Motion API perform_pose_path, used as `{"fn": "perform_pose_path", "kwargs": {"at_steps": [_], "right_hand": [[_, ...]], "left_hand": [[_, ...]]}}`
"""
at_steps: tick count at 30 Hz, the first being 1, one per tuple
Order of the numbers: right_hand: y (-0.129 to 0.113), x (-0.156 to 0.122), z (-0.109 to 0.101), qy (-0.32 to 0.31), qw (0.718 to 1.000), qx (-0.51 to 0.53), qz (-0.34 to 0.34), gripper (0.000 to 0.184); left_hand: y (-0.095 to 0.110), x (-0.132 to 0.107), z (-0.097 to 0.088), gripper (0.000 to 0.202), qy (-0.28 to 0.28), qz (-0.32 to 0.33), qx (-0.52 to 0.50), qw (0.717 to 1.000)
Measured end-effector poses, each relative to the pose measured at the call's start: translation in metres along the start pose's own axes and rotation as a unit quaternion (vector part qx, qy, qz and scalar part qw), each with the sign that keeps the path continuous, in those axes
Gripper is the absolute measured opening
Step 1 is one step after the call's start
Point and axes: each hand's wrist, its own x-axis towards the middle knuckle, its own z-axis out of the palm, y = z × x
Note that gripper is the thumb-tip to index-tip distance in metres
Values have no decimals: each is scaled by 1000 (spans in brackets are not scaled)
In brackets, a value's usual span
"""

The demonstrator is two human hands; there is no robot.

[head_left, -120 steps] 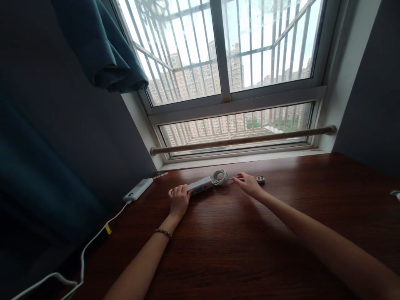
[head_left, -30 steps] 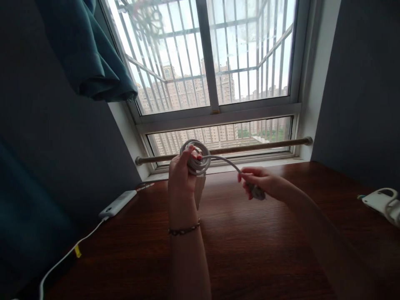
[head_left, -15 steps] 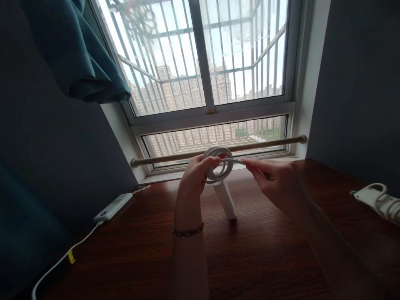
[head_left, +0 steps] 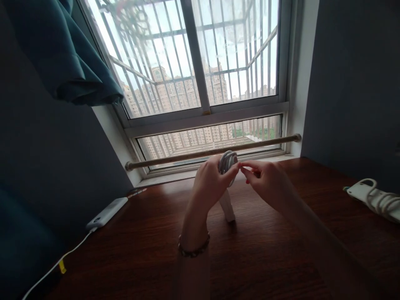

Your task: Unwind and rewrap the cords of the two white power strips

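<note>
A coiled white cable [head_left: 228, 160] is gripped in my left hand [head_left: 211, 179], whose thumb presses across the front of the loops. The coil is turned nearly edge-on. My right hand [head_left: 264, 177] pinches with thumb and forefinger close to the left thumb tip; the bit of cable there is mostly hidden by the fingers. Below the coil, a white block-like piece [head_left: 227, 208] slants down over the wooden table, its upper end hidden behind my left hand.
On the left a white power bank [head_left: 108, 214] has a white cord [head_left: 73, 250] with a yellow tag [head_left: 62, 266]. At right lies a white power strip [head_left: 368, 196] wrapped in its cord. A metal rail [head_left: 212, 152] crosses before the window; a blue curtain [head_left: 78, 75] hangs upper left.
My left hand has turned and moved right, bringing the coil from face-on to nearly edge-on. My hands have drawn together, and the straight length of cable between them has shortened.
</note>
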Motion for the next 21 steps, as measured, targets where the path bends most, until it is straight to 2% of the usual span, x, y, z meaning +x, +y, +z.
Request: {"fn": "perform_pose_path", "kwargs": {"at_steps": [3,6,8,9,10,11,13,14,15,16,18,21], "right_hand": [[9,7,9,-15,993,110,27,19],[16,13,16,48,984,170,14,19],[20,16,16,84,979,184,5,28],[22,17,15,71,978,196,12,37],[24,18,13,31,974,220,34,48],[26,19,11,-35,963,259,68,60],[28,20,8,-180,904,363,138,78],[28,21,8,-221,869,414,157,80],[28,22,8,-227,844,459,159,79],[28,22,8,-206,832,494,147,74],[26,23,10,-122,833,530,106,63],[22,23,10,-28,851,522,59,50]], "left_hand": [[-4,2,1,32,29,-35,3,999],[-13,7,-2,31,65,-113,-104,986],[-18,10,-5,32,99,-152,-188,965],[-21,12,-7,32,119,-164,-231,952],[-23,14,-8,31,144,-171,-270,936],[-25,16,-10,29,174,-176,-306,919],[-29,20,-11,23,232,-177,-366,884],[-31,21,-12,21,254,-178,-388,868],[-32,22,-12,19,267,-180,-405,856],[-33,23,-12,18,272,-182,-416,849],[-34,23,-12,19,264,-186,-413,852],[-36,21,-11,23,243,-188,-343,888]]}}
